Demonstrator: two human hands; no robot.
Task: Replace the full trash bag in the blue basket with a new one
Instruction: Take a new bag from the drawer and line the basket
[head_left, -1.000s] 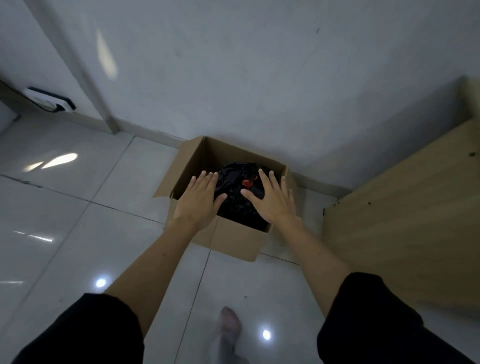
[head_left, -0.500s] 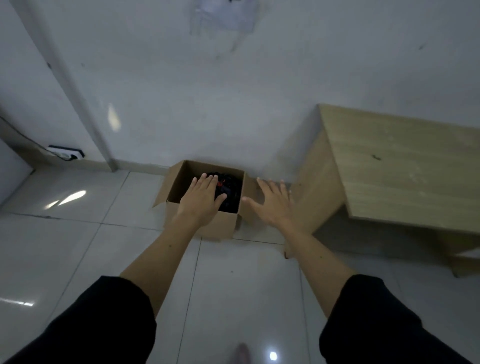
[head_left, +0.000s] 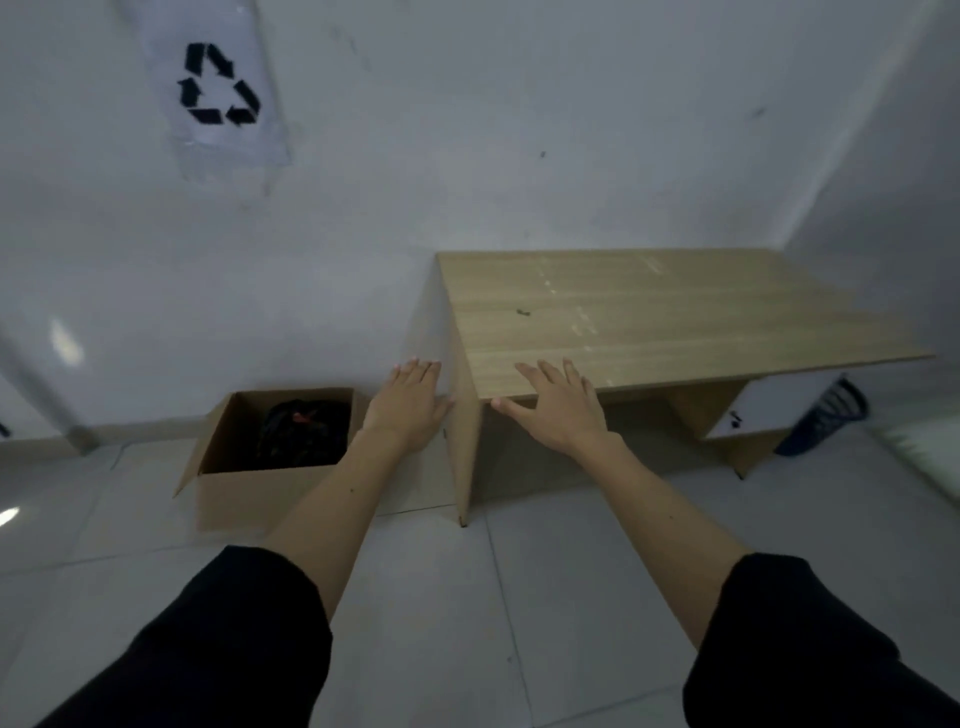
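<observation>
The full trash bag (head_left: 304, 431), black and tied with red, is seen inside a cardboard box (head_left: 244, 486) on the floor by the wall, so removal seems done. Both hands, the left hand (head_left: 410, 402) and right hand (head_left: 558, 410), are held spread and empty. The blue basket (head_left: 823, 418) stands beyond the tabletop's (head_left: 675, 312) right end. A new bag, not visible, must be fetched and fitted there.

My bare hands reach out from black cloth sleeves (head_left: 218, 639). Matt brown cardboard box (head_left: 249, 491) at 10 o'clock holds a crinkly glossy black plastic bag (head_left: 304, 434); matt wood-grain table (head_left: 649, 317); glossy floor tiles (head_left: 78, 525).
</observation>
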